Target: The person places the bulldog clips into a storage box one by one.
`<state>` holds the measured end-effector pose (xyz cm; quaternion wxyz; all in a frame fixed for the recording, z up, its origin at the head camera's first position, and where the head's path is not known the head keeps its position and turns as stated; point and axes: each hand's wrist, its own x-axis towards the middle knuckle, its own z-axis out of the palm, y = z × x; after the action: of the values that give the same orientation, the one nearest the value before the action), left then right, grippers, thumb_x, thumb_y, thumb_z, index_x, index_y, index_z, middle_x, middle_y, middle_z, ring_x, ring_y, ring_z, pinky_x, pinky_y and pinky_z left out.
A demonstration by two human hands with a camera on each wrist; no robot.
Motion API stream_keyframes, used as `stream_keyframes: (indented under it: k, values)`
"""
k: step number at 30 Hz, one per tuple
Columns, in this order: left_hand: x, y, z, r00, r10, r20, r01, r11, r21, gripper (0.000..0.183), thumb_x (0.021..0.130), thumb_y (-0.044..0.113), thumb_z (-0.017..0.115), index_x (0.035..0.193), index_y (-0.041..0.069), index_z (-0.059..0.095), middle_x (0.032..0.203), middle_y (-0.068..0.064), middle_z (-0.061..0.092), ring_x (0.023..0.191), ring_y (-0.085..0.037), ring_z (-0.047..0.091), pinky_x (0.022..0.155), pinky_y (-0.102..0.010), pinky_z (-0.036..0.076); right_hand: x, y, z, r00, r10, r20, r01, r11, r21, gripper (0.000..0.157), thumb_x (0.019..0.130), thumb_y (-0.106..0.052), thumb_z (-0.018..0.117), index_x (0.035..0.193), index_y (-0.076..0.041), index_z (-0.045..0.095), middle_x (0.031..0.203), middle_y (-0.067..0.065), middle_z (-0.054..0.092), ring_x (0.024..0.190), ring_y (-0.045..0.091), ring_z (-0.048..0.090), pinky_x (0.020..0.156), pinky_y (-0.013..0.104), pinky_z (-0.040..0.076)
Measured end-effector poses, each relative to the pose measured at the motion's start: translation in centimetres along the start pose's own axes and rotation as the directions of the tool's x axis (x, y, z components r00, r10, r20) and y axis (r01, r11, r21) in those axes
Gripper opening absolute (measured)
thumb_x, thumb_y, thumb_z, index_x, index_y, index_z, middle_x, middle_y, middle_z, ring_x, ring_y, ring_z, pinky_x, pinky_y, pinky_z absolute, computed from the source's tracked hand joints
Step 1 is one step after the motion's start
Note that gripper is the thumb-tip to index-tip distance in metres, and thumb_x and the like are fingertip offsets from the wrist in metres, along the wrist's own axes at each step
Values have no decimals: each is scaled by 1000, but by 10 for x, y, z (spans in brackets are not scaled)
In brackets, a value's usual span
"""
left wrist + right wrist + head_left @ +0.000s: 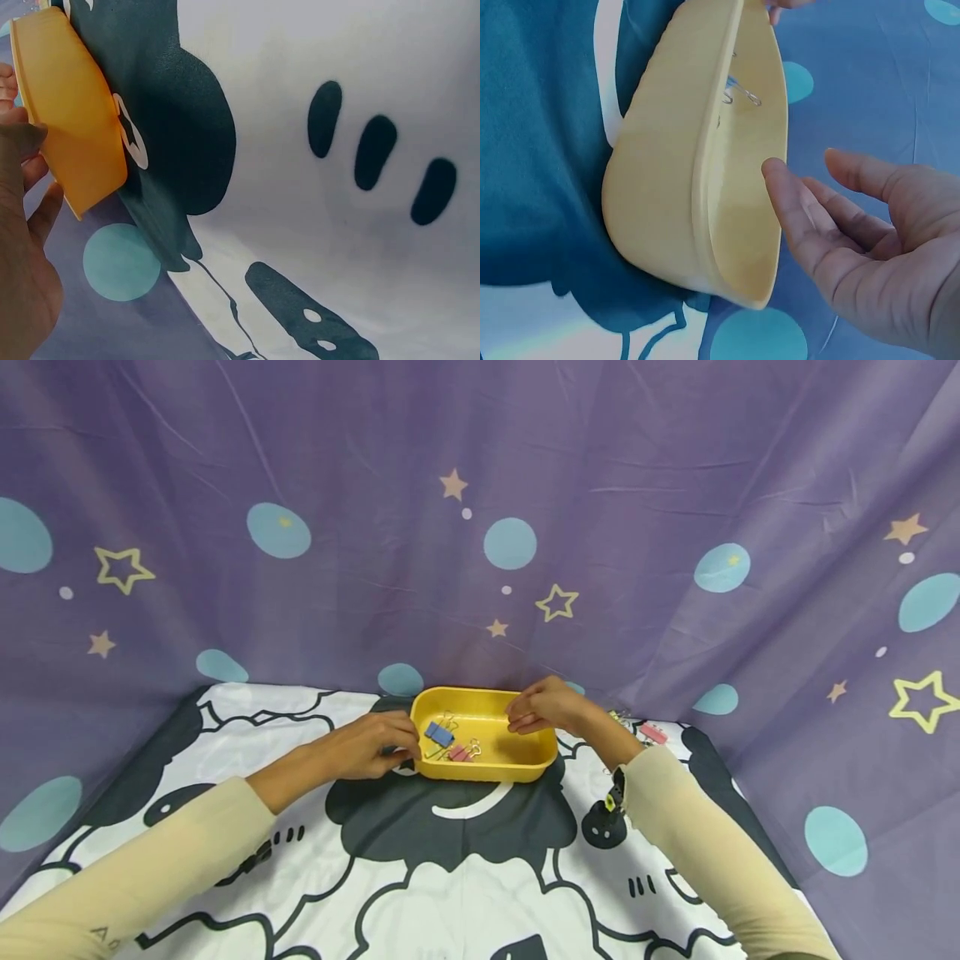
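A yellow tray (480,772) stands at the back of the cloth-covered table. Inside, toward its left end, lie a blue binder clip (439,734) and a pink binder clip (461,753) with wire handles. My left hand (375,745) pinches the tray's left rim; in the left wrist view its thumb and fingers are at the edge of the yellow wall (79,112). Over the tray's right end is my right hand (546,703), holding nothing. The right wrist view shows its fingers (799,217) loosely bent and apart, overlapping the tray's far rim.
Beyond my right forearm, a pink binder clip (653,732) and small yellow clips (619,717) lie on the table, partly hidden by the arm. A black-and-white printed cloth (465,893) covers the table. A purple curtain (375,527) hangs right behind the tray.
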<state>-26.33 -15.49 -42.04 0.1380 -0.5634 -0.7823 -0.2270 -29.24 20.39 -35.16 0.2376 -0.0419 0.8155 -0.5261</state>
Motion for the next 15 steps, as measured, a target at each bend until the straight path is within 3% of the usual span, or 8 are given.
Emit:
stream_keyframes:
  k: [7, 15]
  values:
    - [0, 1, 0, 1000, -4, -1, 4, 1000, -4, 23, 90, -8, 84, 100, 12, 86, 101, 7, 80, 100, -12, 69, 89, -37, 63, -9, -2, -19, 1000, 5, -31, -4, 1000, 27, 40, 108, -3, 68, 141, 20, 66, 119, 27, 84, 99, 23, 86, 105, 46, 67]
    - [-1, 0, 1, 1000, -22, 0, 22, 1000, 1, 23, 90, -7, 85, 99, 14, 86, 101, 7, 80, 101, -12, 69, 89, -38, 63, -20, -2, -40, 998, 22, -64, -17, 997, 79, 43, 109, -5, 71, 144, 18, 65, 95, 5, 86, 98, 21, 85, 110, 50, 63]
